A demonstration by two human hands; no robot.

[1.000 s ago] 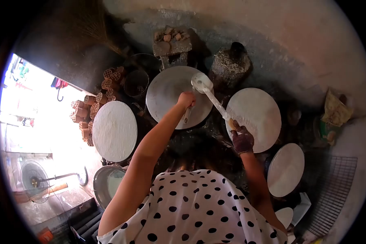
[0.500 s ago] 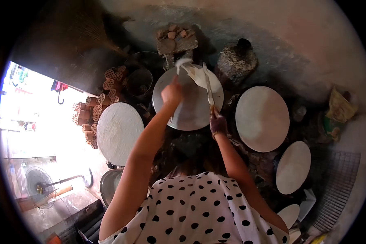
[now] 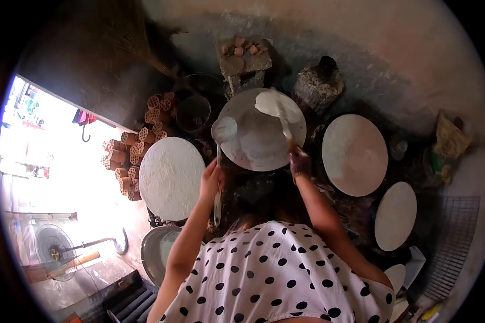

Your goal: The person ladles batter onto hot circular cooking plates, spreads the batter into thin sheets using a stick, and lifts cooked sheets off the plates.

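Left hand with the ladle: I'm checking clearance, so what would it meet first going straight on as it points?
The left hand would probably meet the round griddle at its left edge, ladle leading; depth is unclear, so it might pass above.

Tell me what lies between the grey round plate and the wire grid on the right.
The head view shows two things there: a larger pale disc nearer the grey round plate, then a smaller pale disc nearer the wire grid.
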